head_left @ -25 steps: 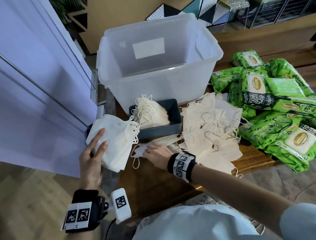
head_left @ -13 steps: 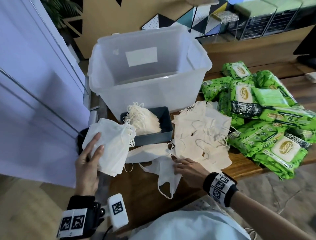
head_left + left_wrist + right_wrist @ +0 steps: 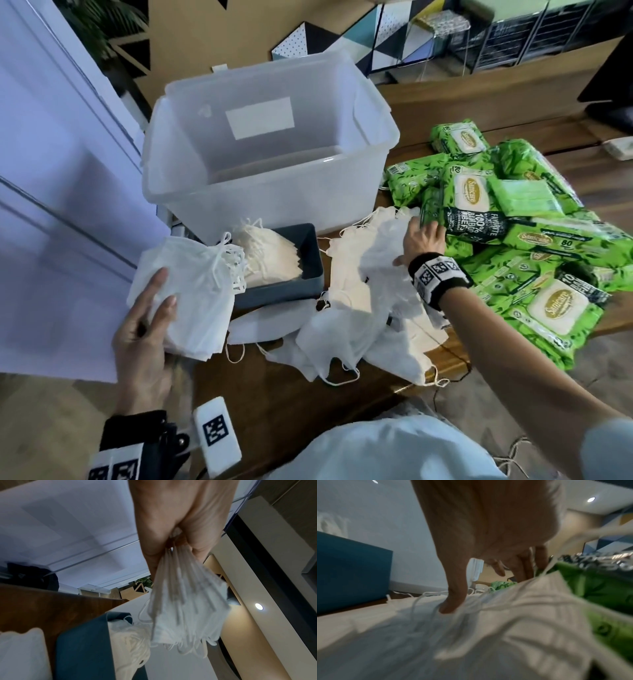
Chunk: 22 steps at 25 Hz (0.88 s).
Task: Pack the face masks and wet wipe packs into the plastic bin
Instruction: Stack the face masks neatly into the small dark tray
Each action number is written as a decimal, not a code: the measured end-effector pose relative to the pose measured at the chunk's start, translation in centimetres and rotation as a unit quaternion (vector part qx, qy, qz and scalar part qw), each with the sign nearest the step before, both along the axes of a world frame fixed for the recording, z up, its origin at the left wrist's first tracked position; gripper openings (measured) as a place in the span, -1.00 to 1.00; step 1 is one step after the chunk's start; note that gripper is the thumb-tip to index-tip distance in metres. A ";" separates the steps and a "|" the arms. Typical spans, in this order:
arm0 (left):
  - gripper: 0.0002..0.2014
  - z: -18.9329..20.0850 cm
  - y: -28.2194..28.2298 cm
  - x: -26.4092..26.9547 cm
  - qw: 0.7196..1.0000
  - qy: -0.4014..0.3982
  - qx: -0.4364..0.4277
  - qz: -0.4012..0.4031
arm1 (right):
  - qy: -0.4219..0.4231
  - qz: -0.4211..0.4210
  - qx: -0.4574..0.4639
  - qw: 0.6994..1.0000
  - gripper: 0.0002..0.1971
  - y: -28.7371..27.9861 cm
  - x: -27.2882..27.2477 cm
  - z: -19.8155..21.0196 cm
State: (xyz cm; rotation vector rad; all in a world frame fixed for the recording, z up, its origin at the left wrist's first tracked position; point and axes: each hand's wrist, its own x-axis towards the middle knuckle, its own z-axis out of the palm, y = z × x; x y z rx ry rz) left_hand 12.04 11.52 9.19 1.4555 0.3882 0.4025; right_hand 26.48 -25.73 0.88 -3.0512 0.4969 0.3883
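Observation:
My left hand (image 3: 161, 301) grips a stack of white face masks (image 3: 191, 294) at the table's left edge; the left wrist view shows my hand (image 3: 180, 540) pinching one end of the fanned stack (image 3: 185, 608). My right hand (image 3: 419, 229) lies spread on the far side of the loose mask pile (image 3: 359, 308), beside the green wet wipe packs (image 3: 513, 246). In the right wrist view its thumb presses the masks (image 3: 471, 628) and the fingers (image 3: 522, 572) reach down straight behind a raised mask edge. The clear plastic bin (image 3: 274, 198) stands behind, with nothing visible inside.
A dark blue tray (image 3: 308, 270) holding cream masks (image 3: 270, 253) sits in front of the bin. A lilac panel (image 3: 51, 205) runs close along the left. The wooden table's near edge (image 3: 394, 387) lies just under the hanging masks. Wipe packs fill the right side.
My right hand moved from the pile's near edge to its far right side by the wipes, and loose masks slid toward the table's front. My left hand kept its stack.

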 end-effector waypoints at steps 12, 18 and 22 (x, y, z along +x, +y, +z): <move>-0.63 -1.3 -5.7 3.9 0.999 0.021 -0.029 -0.007 | -0.172 -0.051 0.371 0.911 -0.50 -2.4 -3.9 1.5; -0.67 -1.0 -5.9 4.6 0.999 0.035 0.002 0.007 | -0.266 -0.078 0.400 0.873 -0.60 -10.5 -3.6 6.4; -0.69 -0.6 -5.4 4.2 1.000 0.022 0.005 0.013 | -0.296 -0.087 0.464 0.830 -0.70 -11.6 -5.1 7.9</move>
